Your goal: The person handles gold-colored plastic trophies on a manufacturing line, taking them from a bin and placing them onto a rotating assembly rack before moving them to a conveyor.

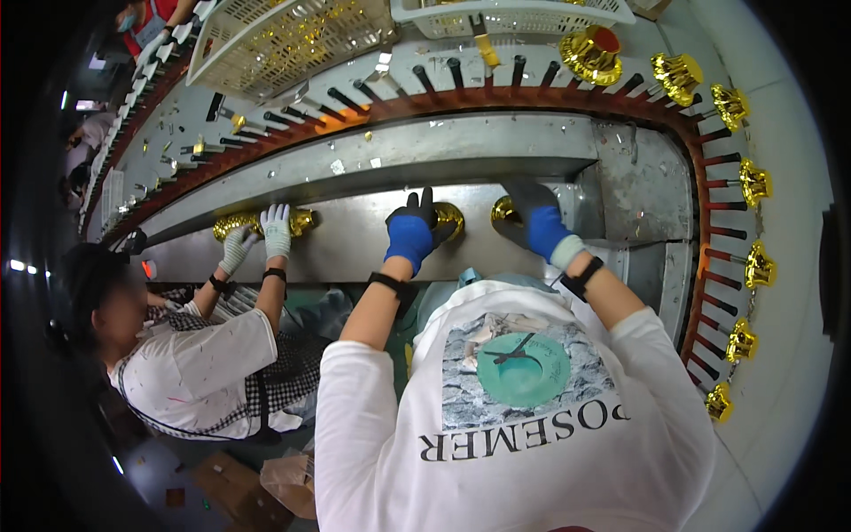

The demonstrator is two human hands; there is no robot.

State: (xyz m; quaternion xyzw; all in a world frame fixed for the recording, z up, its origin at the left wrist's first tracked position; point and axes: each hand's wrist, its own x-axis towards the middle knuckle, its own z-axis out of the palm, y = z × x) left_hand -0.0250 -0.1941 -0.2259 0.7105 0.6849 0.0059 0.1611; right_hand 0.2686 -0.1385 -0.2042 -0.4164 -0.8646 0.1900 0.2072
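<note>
From the head view, the person in the white printed shirt leans over a long grey metal surface (355, 239) with both arms stretched forward; the left hand (413, 232), in a blue and black glove, is curled around a shiny gold piece (449, 217), fingers wrapped over its near side and pinching it against the surface; the right hand (534, 222), gloved the same way, is closed over a second gold piece (503, 210), of which only the left edge shows; the two pieces sit near each other, not touching, at the middle of the surface.

To the left a co-worker in a white top works at the same surface; that person's pale gloved hands (266, 232) rest on a row of gold parts (232, 225).

Beyond the surface a curved red-brown conveyor track (496, 97) carries black pegs; several pegs on the right bend wear gold crown-shaped caps (755, 182); white plastic baskets (284, 40) holding more gold parts stand at the far side.

As I judge it, the step in hand is gripping one gold piece in each hand on the surface, perhaps to join or seat them; the next move seems to call for a firm hold on both and a careful line-up, since the shiny parts look slippery and the pegs stand well apart from the hands.
</note>
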